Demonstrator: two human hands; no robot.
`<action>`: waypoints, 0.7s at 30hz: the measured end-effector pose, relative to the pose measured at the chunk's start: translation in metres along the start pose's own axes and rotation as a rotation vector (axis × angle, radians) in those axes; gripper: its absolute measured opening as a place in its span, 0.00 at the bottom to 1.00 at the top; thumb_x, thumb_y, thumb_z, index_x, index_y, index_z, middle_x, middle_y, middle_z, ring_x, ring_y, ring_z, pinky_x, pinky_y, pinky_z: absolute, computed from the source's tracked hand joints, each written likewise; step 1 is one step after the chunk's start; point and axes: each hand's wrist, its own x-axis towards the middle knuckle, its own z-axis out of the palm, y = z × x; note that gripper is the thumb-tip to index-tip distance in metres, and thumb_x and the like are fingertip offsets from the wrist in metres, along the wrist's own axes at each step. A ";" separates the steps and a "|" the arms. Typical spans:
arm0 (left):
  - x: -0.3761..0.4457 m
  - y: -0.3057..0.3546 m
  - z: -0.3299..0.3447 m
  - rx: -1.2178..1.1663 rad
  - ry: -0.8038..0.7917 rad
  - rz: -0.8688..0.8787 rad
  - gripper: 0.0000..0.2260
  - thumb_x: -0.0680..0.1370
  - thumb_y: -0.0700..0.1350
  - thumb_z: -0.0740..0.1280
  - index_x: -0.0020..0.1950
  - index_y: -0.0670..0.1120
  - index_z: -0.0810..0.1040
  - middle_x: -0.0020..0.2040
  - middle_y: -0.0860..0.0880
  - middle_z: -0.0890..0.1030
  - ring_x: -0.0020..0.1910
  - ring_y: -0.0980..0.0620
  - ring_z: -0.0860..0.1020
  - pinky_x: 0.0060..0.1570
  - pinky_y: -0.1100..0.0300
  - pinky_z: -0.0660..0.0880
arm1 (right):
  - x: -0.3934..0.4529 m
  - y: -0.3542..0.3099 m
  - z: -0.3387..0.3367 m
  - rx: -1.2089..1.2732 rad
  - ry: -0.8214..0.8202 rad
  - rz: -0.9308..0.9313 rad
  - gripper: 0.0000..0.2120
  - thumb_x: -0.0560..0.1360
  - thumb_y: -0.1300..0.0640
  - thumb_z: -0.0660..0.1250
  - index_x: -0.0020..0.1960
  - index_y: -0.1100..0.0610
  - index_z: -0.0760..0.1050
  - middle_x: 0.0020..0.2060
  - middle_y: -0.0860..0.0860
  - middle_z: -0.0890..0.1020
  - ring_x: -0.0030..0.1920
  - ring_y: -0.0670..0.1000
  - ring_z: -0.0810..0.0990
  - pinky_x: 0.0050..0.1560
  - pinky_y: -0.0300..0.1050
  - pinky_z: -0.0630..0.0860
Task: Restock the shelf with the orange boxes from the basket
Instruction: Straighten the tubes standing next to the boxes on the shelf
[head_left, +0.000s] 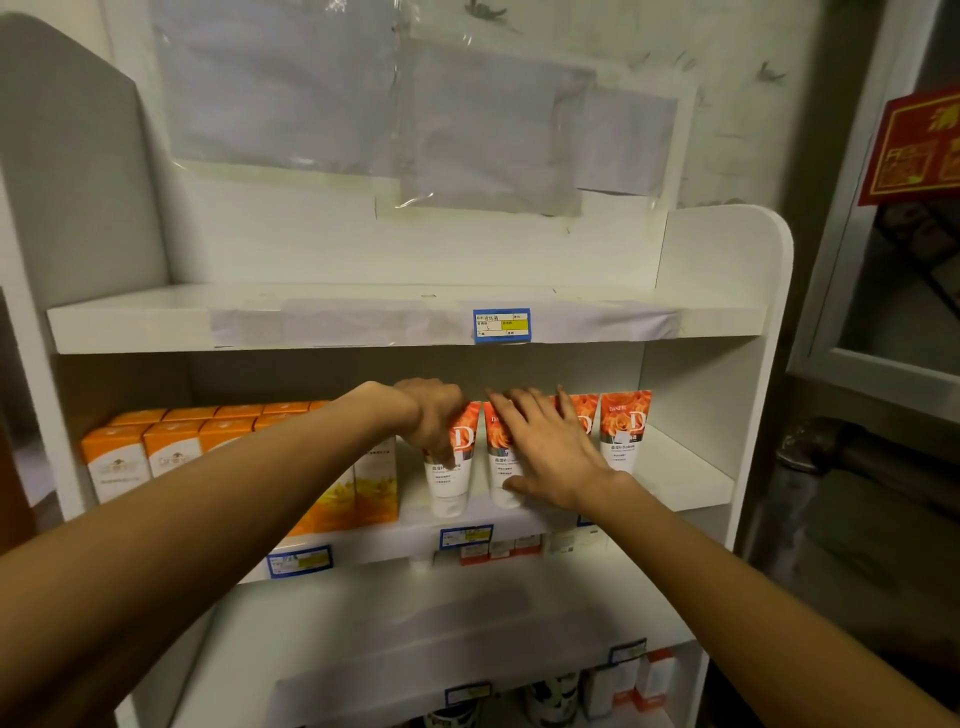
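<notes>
A person stood before a white display shelf (717, 483) with both arms stretched to its middle tier, at the centre of the frame. The left hand (434, 415) was curled round the top of an orange-and-white tube (451, 467), gripping it from above. The right hand (545, 452) lay spread, its fingers straight and flat against the fronts of the neighbouring tubes (623, 431), as if steadying the row.

The orange boxes (171, 447) stood in ranks at the left of the same tier, front row and back row, partly hidden behind the left forearm. A second sort of box, yellow-orange (374, 488), stood between them and the tubes. The basket named in the task was nowhere in the frame, so how many boxes remained to be shelved could not be told.

Judging by the full ranks at left, much of the restocking appeared done, and the hands seemed occupied with tidying the tubes rather than placing boxes. The top tier, bearing a blue price tag (501, 325), held no goods, while small cartons showed on the lower tiers.
</notes>
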 end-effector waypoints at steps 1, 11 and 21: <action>-0.001 -0.001 0.000 0.004 -0.004 -0.001 0.23 0.72 0.50 0.77 0.64 0.49 0.75 0.58 0.48 0.81 0.56 0.47 0.80 0.59 0.53 0.77 | 0.000 -0.001 0.000 0.000 -0.002 -0.003 0.53 0.69 0.40 0.74 0.80 0.49 0.43 0.77 0.54 0.60 0.78 0.58 0.57 0.77 0.65 0.48; -0.002 -0.002 0.000 0.032 0.013 0.009 0.25 0.73 0.51 0.76 0.66 0.48 0.73 0.59 0.47 0.80 0.57 0.46 0.79 0.58 0.54 0.77 | 0.001 -0.004 -0.003 -0.011 -0.017 0.005 0.55 0.70 0.42 0.75 0.80 0.46 0.39 0.77 0.56 0.59 0.78 0.59 0.55 0.77 0.65 0.48; 0.001 -0.002 0.003 -0.003 0.028 0.002 0.25 0.73 0.51 0.76 0.66 0.49 0.73 0.60 0.47 0.80 0.57 0.47 0.79 0.58 0.54 0.77 | 0.000 -0.007 -0.006 0.005 -0.035 0.024 0.54 0.70 0.45 0.75 0.80 0.47 0.40 0.78 0.55 0.57 0.79 0.58 0.54 0.78 0.63 0.49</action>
